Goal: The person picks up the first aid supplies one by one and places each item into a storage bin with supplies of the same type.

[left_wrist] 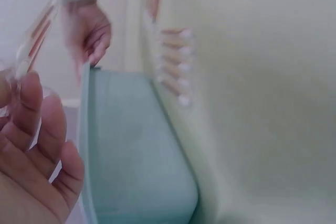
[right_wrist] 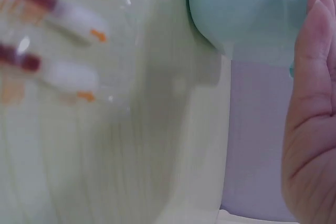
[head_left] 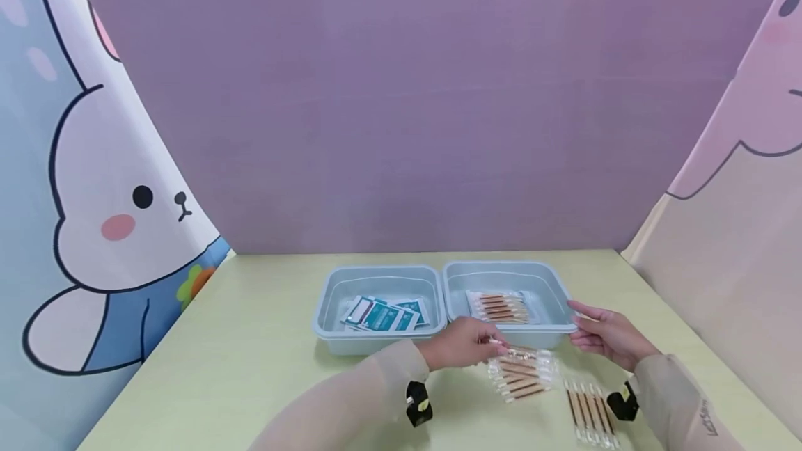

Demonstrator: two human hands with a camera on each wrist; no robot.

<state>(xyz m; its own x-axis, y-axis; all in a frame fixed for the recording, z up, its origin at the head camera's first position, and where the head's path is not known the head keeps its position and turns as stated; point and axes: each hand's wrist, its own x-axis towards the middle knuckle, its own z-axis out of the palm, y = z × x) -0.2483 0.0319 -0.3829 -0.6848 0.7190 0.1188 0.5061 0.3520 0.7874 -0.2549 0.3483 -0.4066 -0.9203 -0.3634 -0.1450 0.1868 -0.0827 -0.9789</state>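
My left hand (head_left: 462, 343) pinches a clear pack of liquid-filled cotton swabs (head_left: 520, 376) by its upper left corner, in front of the right tray. The swabs have brown shafts and white tips. At that pale blue plastic tray (head_left: 551, 328), my right hand (head_left: 610, 336) grips the rim at the right front corner, fingers above and below the edge. Another swab pack (head_left: 500, 307) lies inside this tray. A further swab pack (head_left: 591, 413) rests on the table below my right hand. In the left wrist view, the left hand (left_wrist: 37, 150) shows its curled fingers beside the tray wall (left_wrist: 131, 150).
A second pale blue tray (head_left: 351, 343) stands directly left of the first and holds several teal and white sachets (head_left: 382, 315). Both trays are on a pale yellow-green table (head_left: 250, 339). A purple backdrop (head_left: 401, 103) rises behind, with cartoon-printed cloth (head_left: 100, 179) at the sides.
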